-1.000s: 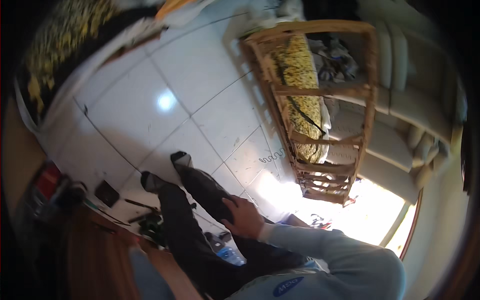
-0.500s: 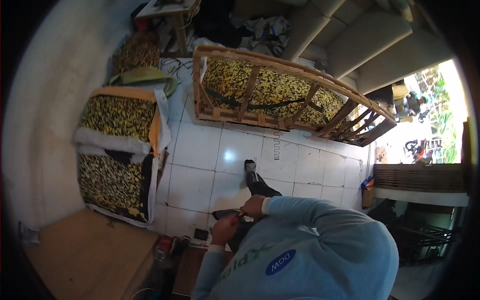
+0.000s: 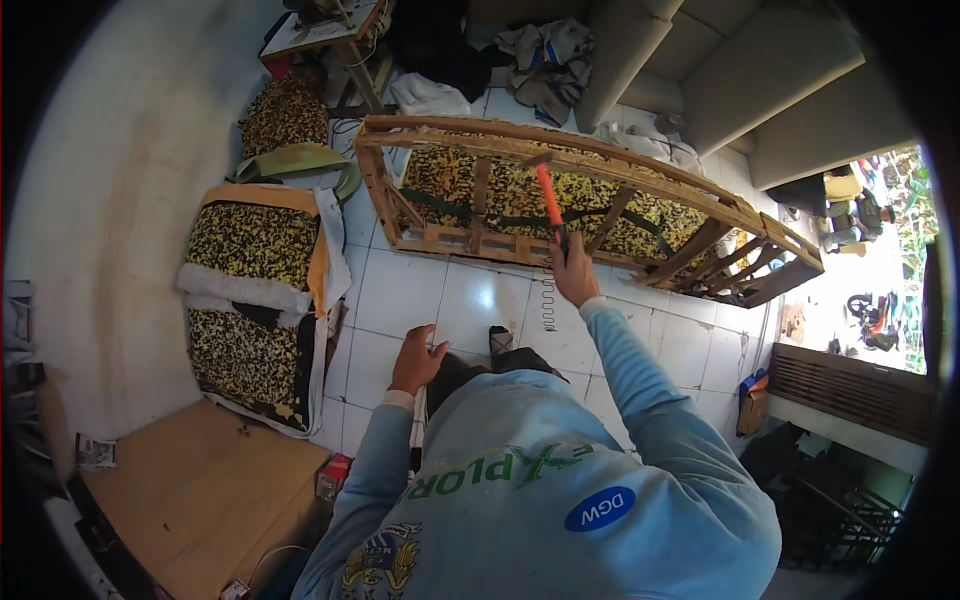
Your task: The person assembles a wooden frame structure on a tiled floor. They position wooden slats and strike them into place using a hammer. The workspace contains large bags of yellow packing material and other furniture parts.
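My right hand (image 3: pixel 574 272) is wrapped round the dark lower grip of a hammer (image 3: pixel 549 198) with an orange-red shaft. The hammer points away from me, its head over the wooden frame (image 3: pixel 520 245). That frame is long, with open slats, and lies on the tiled floor. Yellow-and-black speckled fabric (image 3: pixel 540 188) shows through it, with a dark green strap across. My left hand (image 3: pixel 417 360) hangs over the floor near my knee, empty, thumb and fingers apart. On the tiles by the frame's near edge lies a zigzag wire spring (image 3: pixel 548 303).
Two speckled cushions (image 3: pixel 250 245) stand by the left wall, above a brown board (image 3: pixel 200 490). A small table (image 3: pixel 325 28) is at the far left. Large beige sofa pieces (image 3: pixel 760 85) fill the far right, near a bright doorway. Grey cloth (image 3: pixel 550 65) lies beyond the frame.
My hands were together near my body around something red. Now they are apart: the right has reached out with the hammer toward the frame, and the left is empty.
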